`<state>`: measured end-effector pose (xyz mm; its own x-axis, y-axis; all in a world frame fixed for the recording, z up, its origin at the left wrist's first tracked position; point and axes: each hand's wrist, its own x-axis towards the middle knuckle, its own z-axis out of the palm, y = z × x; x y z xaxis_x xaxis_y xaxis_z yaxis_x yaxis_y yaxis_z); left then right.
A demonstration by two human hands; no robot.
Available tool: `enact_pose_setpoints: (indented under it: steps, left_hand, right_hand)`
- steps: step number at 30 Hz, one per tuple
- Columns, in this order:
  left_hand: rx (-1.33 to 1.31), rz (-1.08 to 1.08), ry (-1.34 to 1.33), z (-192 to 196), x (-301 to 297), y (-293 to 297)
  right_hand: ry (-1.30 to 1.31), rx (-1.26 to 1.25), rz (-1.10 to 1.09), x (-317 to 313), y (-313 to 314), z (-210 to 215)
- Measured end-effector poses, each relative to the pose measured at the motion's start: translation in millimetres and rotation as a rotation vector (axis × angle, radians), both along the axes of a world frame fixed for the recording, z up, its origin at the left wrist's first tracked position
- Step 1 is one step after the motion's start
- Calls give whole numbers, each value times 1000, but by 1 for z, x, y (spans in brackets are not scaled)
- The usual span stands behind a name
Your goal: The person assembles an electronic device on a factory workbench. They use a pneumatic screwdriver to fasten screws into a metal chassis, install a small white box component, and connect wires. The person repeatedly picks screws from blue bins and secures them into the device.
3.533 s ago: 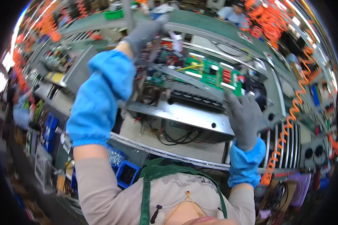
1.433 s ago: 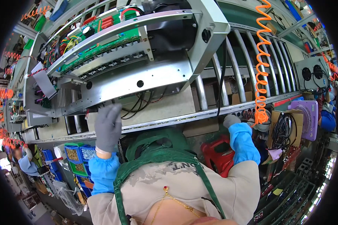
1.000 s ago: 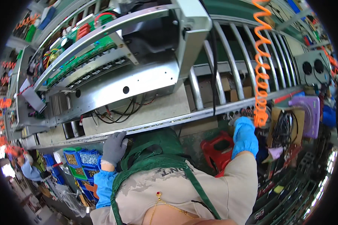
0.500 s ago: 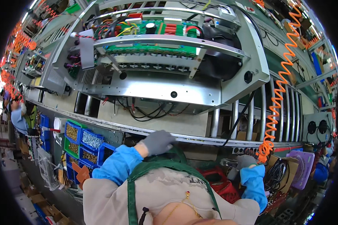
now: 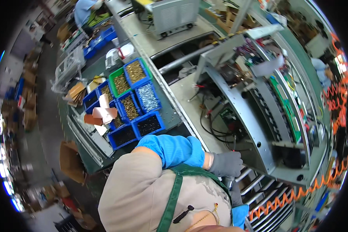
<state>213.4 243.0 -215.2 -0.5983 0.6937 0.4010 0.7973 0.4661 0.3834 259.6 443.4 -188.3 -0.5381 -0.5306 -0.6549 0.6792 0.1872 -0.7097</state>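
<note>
My left hand (image 5: pixel 226 164), in a grey glove, is in front of my chest with its fingers curled closed; what they hold, if anything, is hidden. Just below it shows the metal nose of a cylindrical tool (image 5: pixel 228 181). My right hand (image 5: pixel 236 196), also grey-gloved and partly covered by my body, closes around that tool's body. Beyond my hands, on the right, a large open metal chassis (image 5: pixel 255 135) stands on the line. It carries a long green circuit board (image 5: pixel 285 110), and black cables (image 5: pixel 212 127) hang out of its near side.
Blue bins (image 5: pixel 149 123) and a green bin (image 5: pixel 120 83) of screws stand on the bench at left, with brown card pieces (image 5: pixel 104 113) on them. An orange coiled hose (image 5: pixel 297 201) crosses at lower right, above metal rollers (image 5: pixel 259 189). A co-worker (image 5: pixel 83 13) is at the far left.
My view has swung left toward the bins, so the chassis now appears at the right. My right hand has come with the tool from the right side to close below my left hand.
</note>
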Motion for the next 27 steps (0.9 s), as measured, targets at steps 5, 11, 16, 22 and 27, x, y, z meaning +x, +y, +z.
enact_pose_setpoints:
  steps: [5, 11, 16, 22, 27]
  left_hand:
    - [330, 454, 176, -47, -2, -78]
    - [80, 1782, -554, -128, 110, -308]
    - [-212, 1887, -761, -176, 156, -349]
    - [-168, 1868, -803, -182, 152, -369]
    - [-111, 1970, -727, -162, 158, -364]
  right_hand:
    - [-238, -128, 34, -35, 1, -62]
    - [-285, -115, -31, -29, -11, -55]
    - [-227, -30, -50, -33, -33, -45]
    - [-180, -14, -70, -34, -48, -41]
    - [-57, 17, 19, -38, -45, -40]
